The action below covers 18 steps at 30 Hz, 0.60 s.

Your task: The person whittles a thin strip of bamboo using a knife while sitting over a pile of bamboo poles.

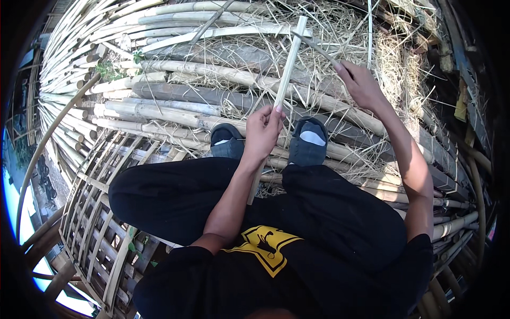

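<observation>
Two hands: the left hand [263, 131] grips one bamboo strip [289, 69], the right hand [363, 87] one knife [320, 51], above two dark sandals [307, 153]

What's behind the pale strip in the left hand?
Past the edges of the pale strip: bamboo poles and loose straw-like shavings. Whatever lies directly behind the strip or left hand is covered.

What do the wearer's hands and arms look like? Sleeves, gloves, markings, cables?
Left hand and right hand: both ungloved, five-fingered human hands. Forearms bare; short black fabric sleeves end near the elbows, with no print visible on them. No watch, wristband or cable shows. Rings: too small to tell.
</observation>
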Each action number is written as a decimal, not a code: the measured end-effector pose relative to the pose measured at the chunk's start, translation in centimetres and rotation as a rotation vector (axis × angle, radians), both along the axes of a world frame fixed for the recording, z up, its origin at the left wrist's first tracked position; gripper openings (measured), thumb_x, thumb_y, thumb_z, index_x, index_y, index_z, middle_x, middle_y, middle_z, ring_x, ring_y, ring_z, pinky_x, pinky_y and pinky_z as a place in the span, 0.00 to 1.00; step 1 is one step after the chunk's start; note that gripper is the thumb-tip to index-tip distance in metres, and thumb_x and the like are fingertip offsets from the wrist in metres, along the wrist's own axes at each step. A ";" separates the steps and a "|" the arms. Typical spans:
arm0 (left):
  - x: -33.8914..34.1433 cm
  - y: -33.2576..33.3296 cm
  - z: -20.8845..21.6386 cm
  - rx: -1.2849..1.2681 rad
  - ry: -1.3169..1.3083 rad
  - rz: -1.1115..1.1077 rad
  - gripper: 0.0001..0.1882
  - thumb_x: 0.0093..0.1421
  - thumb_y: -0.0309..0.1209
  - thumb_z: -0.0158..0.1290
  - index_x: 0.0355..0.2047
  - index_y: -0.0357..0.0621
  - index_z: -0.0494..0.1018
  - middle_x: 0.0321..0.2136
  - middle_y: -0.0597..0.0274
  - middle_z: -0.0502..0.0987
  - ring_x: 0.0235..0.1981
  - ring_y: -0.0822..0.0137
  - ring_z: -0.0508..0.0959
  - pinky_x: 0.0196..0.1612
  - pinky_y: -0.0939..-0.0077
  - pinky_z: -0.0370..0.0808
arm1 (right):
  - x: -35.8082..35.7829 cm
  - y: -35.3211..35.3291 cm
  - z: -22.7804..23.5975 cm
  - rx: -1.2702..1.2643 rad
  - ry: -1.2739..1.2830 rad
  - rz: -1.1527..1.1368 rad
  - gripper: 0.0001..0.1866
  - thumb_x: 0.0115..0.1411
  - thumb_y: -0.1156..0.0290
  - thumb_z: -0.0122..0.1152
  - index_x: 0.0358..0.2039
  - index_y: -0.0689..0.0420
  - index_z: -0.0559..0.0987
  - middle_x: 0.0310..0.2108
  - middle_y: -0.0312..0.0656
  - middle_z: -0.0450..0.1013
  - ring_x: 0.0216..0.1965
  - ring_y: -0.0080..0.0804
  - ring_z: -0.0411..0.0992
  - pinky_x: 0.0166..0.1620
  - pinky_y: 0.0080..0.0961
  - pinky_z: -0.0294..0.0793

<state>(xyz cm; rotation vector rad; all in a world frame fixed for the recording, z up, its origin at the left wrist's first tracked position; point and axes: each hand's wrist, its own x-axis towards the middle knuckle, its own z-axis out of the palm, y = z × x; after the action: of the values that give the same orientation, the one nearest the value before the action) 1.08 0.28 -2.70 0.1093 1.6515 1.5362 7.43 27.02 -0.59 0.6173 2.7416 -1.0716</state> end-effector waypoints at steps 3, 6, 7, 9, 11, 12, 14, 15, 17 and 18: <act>0.0 0.3 0.8 0.031 -0.071 -0.021 0.15 0.69 0.37 0.42 0.30 0.40 0.67 0.11 0.77 0.58 0.08 0.86 0.52 0.11 0.86 0.47 | -0.2 -4.2 -0.6 0.021 0.028 0.208 0.22 0.67 0.53 0.42 0.29 0.61 0.70 0.16 0.51 0.66 0.19 0.48 0.65 0.28 0.42 0.64; 0.0 -0.2 0.4 0.059 -0.058 -0.019 0.15 0.69 0.38 0.43 0.30 0.40 0.67 0.11 0.77 0.58 0.08 0.85 0.52 0.10 0.86 0.47 | -0.3 -4.7 -1.9 0.093 0.102 0.307 0.22 0.67 0.52 0.43 0.28 0.59 0.71 0.15 0.51 0.69 0.20 0.53 0.69 0.28 0.46 0.68; -0.1 -0.2 0.1 0.060 -0.052 -0.025 0.15 0.69 0.38 0.43 0.30 0.40 0.67 0.11 0.77 0.58 0.08 0.85 0.52 0.10 0.86 0.47 | -0.3 -4.3 -2.3 0.104 0.127 0.330 0.21 0.66 0.53 0.44 0.28 0.58 0.72 0.15 0.51 0.69 0.20 0.54 0.70 0.28 0.47 0.69; 0.2 -0.2 -0.2 0.016 -0.009 -0.052 0.14 0.69 0.38 0.44 0.30 0.41 0.67 0.11 0.77 0.58 0.08 0.86 0.53 0.10 0.87 0.47 | -0.5 -3.3 -1.9 0.166 0.103 0.383 0.19 0.66 0.54 0.44 0.29 0.58 0.72 0.16 0.51 0.68 0.21 0.54 0.69 0.28 0.46 0.68; 0.2 0.0 -0.1 0.018 -0.007 -0.039 0.14 0.69 0.38 0.44 0.30 0.41 0.67 0.11 0.77 0.58 0.08 0.86 0.53 0.10 0.87 0.47 | -1.1 -2.0 -1.8 0.275 0.064 0.454 0.19 0.66 0.54 0.44 0.30 0.57 0.72 0.16 0.50 0.67 0.21 0.51 0.68 0.26 0.44 0.66; 0.3 0.4 0.1 0.024 -0.007 -0.026 0.14 0.68 0.38 0.45 0.30 0.41 0.67 0.11 0.77 0.58 0.08 0.85 0.53 0.10 0.87 0.47 | -1.4 -0.8 -2.3 0.278 0.059 0.451 0.19 0.66 0.54 0.44 0.30 0.57 0.72 0.16 0.50 0.67 0.21 0.51 0.68 0.26 0.44 0.66; -0.1 0.0 0.5 0.039 -0.054 -0.009 0.14 0.68 0.38 0.45 0.30 0.42 0.67 0.10 0.77 0.58 0.07 0.85 0.53 0.10 0.87 0.48 | -2.2 2.5 -4.3 0.368 0.125 0.211 0.24 0.67 0.50 0.40 0.28 0.57 0.73 0.14 0.49 0.68 0.18 0.51 0.69 0.26 0.45 0.68; 0.1 -0.4 1.0 0.024 -0.089 -0.038 0.14 0.68 0.38 0.45 0.29 0.42 0.67 0.10 0.76 0.58 0.07 0.85 0.53 0.10 0.87 0.49 | -2.6 5.9 -4.5 0.359 0.033 0.020 0.27 0.68 0.48 0.36 0.27 0.58 0.73 0.14 0.46 0.68 0.17 0.46 0.67 0.25 0.43 0.66; 1.1 -0.3 1.6 0.052 -0.139 -0.099 0.14 0.68 0.39 0.45 0.30 0.42 0.67 0.10 0.75 0.59 0.07 0.85 0.53 0.10 0.87 0.49 | 0.1 16.6 -5.0 0.376 -0.109 -0.278 0.30 0.68 0.46 0.34 0.25 0.58 0.74 0.14 0.41 0.68 0.19 0.36 0.68 0.26 0.40 0.67; 0.6 -0.6 2.1 0.040 -0.119 -0.076 0.15 0.69 0.39 0.44 0.30 0.41 0.67 0.10 0.75 0.59 0.07 0.85 0.53 0.10 0.87 0.49 | -0.4 15.2 -1.6 0.439 -0.072 -0.368 0.30 0.68 0.47 0.35 0.27 0.58 0.76 0.16 0.43 0.70 0.19 0.36 0.69 0.28 0.39 0.68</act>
<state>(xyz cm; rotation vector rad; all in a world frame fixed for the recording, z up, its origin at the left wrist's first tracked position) 1.69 -0.32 -0.62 0.0986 1.5068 1.4906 7.00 42.26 -2.24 1.2301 2.8797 -0.4712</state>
